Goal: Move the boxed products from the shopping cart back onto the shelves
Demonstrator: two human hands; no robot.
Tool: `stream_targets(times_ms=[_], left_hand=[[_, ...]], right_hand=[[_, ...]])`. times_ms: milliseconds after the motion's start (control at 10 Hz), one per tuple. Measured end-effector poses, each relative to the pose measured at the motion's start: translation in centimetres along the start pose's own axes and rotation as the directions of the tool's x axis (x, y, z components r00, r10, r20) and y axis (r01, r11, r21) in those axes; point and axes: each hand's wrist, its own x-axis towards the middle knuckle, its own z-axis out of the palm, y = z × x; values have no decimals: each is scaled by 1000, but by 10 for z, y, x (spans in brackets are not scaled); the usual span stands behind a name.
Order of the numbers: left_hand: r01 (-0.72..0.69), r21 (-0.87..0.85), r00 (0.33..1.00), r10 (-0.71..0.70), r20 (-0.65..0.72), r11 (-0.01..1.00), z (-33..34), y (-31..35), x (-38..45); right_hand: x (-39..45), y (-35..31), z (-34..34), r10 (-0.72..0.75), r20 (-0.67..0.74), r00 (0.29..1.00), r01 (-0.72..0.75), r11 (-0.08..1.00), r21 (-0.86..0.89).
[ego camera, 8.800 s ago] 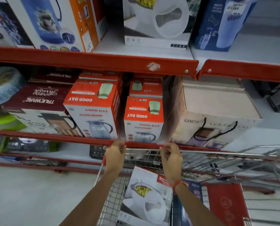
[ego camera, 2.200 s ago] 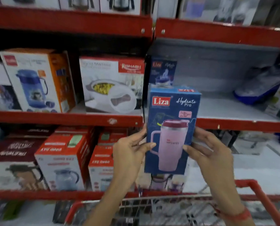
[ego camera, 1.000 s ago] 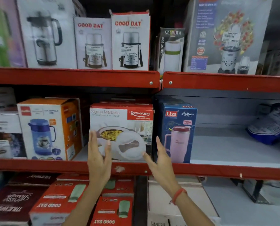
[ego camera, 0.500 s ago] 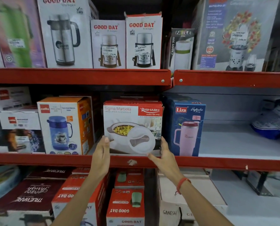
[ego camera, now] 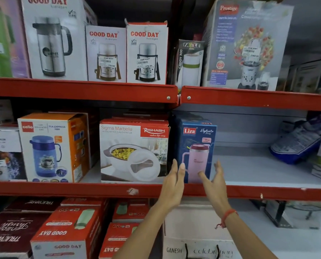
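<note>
A blue Liza box [ego camera: 197, 143] with a pink mug picture stands upright on the middle shelf [ego camera: 268, 191], just right of a white-and-red Rishabh casserole box [ego camera: 134, 150]. My left hand [ego camera: 173, 182] is raised at the Liza box's lower left corner, fingers straight and apart. My right hand [ego camera: 215, 182] hovers at the box's lower right, fingers spread, a red thread on its wrist. Both hands flank the box without gripping it. The shopping cart is out of view.
An orange Cello jug box [ego camera: 53, 146] stands left of the casserole box. Good Day flask boxes [ego camera: 146, 53] and a Prestige blender box [ego camera: 245, 45] fill the top shelf. Red Good Day boxes [ego camera: 68, 230] and a Ganesh box [ego camera: 197, 238] sit below. Right of the Liza box lies bare shelf, then a blue packet [ego camera: 298, 141].
Both hands have shifted right, from either side of the casserole box to either side of the Liza box. The view has moved closer to the shelf.
</note>
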Motion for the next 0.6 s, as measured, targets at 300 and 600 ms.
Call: stream_targets(times_ms=[300,600], left_hand=[[109,-154,994,-105,31,982,29,15,9],[-94,10,993,95,-71,996,-9,39,-12]], right_hand=[[13,9,-36,34,140,990,-31,999,-23],[-2,-48,-39,-308,-11,951,306,948,-84]])
